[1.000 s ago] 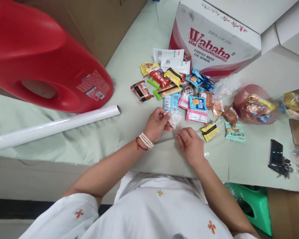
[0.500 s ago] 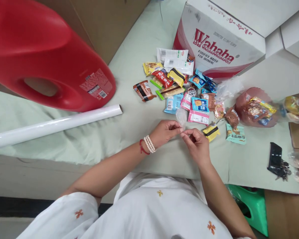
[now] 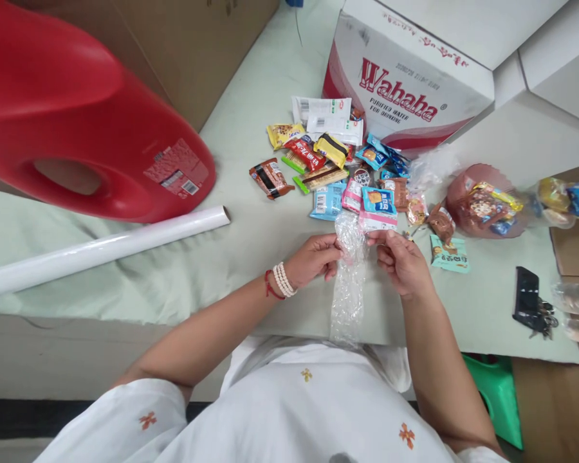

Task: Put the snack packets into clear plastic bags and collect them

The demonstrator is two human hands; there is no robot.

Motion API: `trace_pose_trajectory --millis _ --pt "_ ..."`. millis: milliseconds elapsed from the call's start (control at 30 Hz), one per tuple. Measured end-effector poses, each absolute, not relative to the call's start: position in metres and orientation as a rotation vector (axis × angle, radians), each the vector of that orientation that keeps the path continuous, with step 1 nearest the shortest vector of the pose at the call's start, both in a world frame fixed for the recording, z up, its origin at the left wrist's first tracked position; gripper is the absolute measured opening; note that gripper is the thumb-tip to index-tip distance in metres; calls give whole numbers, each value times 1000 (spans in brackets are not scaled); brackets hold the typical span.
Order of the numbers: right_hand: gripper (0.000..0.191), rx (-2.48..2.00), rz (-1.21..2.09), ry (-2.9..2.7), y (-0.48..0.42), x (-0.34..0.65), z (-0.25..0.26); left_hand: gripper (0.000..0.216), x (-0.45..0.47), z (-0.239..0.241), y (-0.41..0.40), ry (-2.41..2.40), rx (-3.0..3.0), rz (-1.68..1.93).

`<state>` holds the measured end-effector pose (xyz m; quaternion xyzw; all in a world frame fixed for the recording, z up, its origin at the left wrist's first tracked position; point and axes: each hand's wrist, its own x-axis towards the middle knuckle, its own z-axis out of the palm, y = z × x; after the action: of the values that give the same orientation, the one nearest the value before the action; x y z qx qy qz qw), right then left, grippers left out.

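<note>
A clear, crinkled plastic bag (image 3: 348,302) hangs between my hands, its lower end reaching the table's front edge. My left hand (image 3: 318,256) pinches the bag's left side near the top, thumb against fingers. On the other side my right hand (image 3: 399,257) pinches the right side between thumb and forefinger. Just beyond the bag lies a pile of wrapped snacks. A pink packet (image 3: 379,220) and a blue packet (image 3: 379,200) are nearest to my fingers. Farther back are a yellow packet (image 3: 332,150), a red packet (image 3: 303,154) and white sachets (image 3: 329,122).
A large red jug (image 3: 174,161) and a white roll (image 3: 106,254) lie at left. A Wahaha carton (image 3: 405,83) stands behind the snacks. To the right are a pinkish bowl (image 3: 485,199) with snacks, a mint-green packet (image 3: 450,254), and a black case with keys (image 3: 528,296).
My hands have moved apart, and the clear bag, bunched up before, now hangs unfolded down between them. My right hand now covers where the nearer yellow packet lay.
</note>
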<state>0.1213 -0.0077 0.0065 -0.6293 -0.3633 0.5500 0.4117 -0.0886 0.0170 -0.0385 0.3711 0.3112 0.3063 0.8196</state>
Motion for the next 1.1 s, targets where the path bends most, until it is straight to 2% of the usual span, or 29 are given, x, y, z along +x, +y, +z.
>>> trace_pose_trajectory --millis 333,500,733,833,967,1100 --pt "44 -1515 1353 -913 -1 110 6 12 -88 -43 17 715 883 695" --pt "52 -1490 1348 -993 -1 110 12 12 -88 -42 16 696 883 682" --pt "38 -1511 1187 -1017 -6 108 11 15 -86 -44 18 771 880 712" --pt "32 -1526 1044 -1057 -11 110 7 16 -83 -46 17 914 965 775" --pt "23 -1583 642 -1291 -20 109 6 17 -80 -39 5 1216 1196 1033" --pt "21 -1593 374 -1500 -29 102 11 11 -74 -18 -8 1088 1260 1066"
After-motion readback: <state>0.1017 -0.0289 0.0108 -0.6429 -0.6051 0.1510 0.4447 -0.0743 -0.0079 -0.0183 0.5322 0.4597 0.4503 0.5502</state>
